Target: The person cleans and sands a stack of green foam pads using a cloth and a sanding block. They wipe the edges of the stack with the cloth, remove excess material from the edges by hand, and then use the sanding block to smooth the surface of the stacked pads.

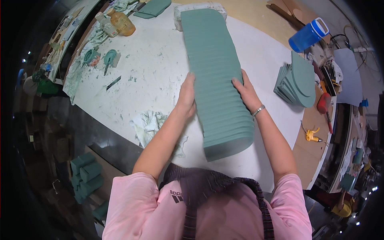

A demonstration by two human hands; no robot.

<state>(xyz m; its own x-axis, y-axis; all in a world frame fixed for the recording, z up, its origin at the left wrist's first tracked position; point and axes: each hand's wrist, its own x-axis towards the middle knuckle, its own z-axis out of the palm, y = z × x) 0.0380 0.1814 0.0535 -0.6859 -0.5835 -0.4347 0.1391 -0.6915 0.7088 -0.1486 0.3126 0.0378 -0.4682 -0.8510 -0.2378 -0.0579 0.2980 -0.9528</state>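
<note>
A long, leaning stack of green sheet pieces with rounded corners [218,80] lies lengthwise on the white tabletop [152,68]. Its layers overlap like shingles, and its far end reaches a white wrapped block [178,18]. My left hand [187,96] presses against the stack's left side, its fingers partly hidden along the edge. On the opposite side my right hand [247,92] grips the edge, thumb on top. The two hands hold the stack between them. A crumpled, green-stained cloth [148,124] lies by my left forearm.
A smaller fanned stack of green pieces [298,82] sits at right, near a blue bottle [308,36] and a yellow-handled tool [313,135]. At left are a cutter blade [114,83], tape rolls [93,58] and an amber bottle [122,23]. More green bundles [86,172] rest lower left.
</note>
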